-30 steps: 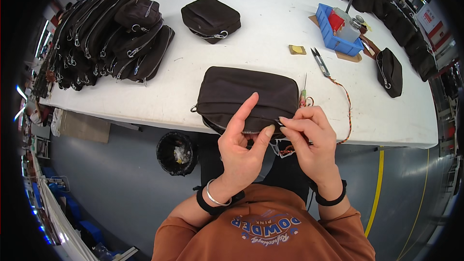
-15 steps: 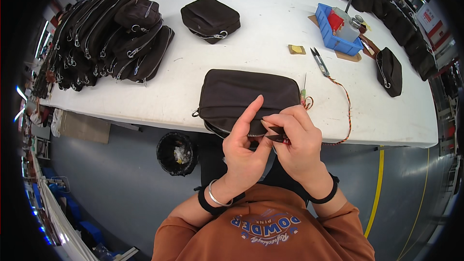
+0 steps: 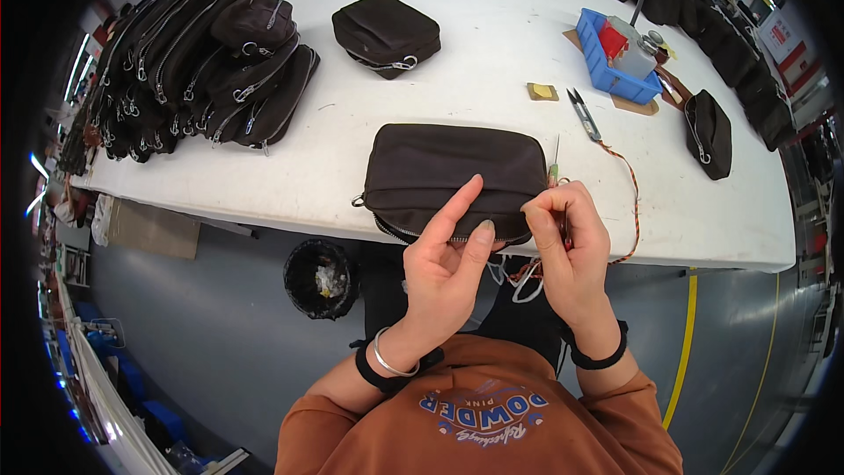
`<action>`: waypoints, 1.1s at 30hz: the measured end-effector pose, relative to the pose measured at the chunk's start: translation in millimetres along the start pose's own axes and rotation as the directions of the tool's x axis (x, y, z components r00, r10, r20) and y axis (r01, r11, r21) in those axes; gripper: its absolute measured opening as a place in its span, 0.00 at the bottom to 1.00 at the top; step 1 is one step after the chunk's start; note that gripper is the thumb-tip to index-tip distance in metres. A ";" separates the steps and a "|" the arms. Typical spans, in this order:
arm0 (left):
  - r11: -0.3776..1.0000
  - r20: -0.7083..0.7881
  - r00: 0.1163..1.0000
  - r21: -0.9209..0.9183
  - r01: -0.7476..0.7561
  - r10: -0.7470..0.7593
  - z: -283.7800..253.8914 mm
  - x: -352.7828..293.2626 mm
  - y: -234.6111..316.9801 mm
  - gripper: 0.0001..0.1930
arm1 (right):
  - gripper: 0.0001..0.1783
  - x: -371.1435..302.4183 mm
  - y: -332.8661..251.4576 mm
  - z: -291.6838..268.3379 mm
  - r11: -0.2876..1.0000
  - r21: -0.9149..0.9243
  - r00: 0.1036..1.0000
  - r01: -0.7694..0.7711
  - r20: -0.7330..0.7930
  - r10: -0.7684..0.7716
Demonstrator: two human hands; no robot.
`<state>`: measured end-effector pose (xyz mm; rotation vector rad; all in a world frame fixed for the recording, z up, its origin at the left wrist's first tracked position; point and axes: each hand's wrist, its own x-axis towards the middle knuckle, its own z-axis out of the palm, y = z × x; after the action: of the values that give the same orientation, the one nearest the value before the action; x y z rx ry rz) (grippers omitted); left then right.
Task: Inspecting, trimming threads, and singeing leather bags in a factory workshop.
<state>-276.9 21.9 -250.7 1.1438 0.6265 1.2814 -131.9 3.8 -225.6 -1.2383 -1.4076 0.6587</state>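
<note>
A dark brown zippered pouch lies at the table's near edge, its zipper side toward me. My left hand grips its near side, index finger stretched over the front panel and thumb raised; the other fingers are partly hidden. At the pouch's right corner, my right hand is closed, thumb and index fingertips pinched together. Thread snips are tucked in that palm, only a dark reddish part showing. Whether a thread is between the fingertips is too small to tell. White cord loops hang below.
An awl and grey snips on a striped cord lie right of the pouch. Further off are a blue bin, a yellow-topped block and other pouches. Stacked pouches stand left; a waste bin sits below.
My right hand has moved right, away from my left thumb, and the snips' black blades no longer show. My left thumb has lifted. White cord loops have come into view below.
</note>
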 end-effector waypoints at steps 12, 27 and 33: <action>0.993 -0.012 0.993 -0.033 0.116 -0.116 -2.6 0.1 5.2 0.23 | 0.14 -5.0 -9.5 -6.9 0.897 -0.390 0.979 0.206 0.080 -0.190; 0.998 -0.021 0.998 -0.020 0.056 -0.057 -1.4 -1.7 1.4 0.24 | 0.12 -1.9 -10.5 -6.4 0.871 -0.386 0.951 0.303 0.181 -0.251; 0.999 -0.011 0.999 0.016 0.032 -0.032 -0.3 -3.0 1.5 0.24 | 0.12 -0.2 -10.7 -5.0 0.858 -0.392 0.942 0.331 0.194 -0.274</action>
<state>-278.5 19.0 -250.2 1.1366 0.6615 1.2579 -130.6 -0.9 -214.7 -1.2744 -1.8783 0.2212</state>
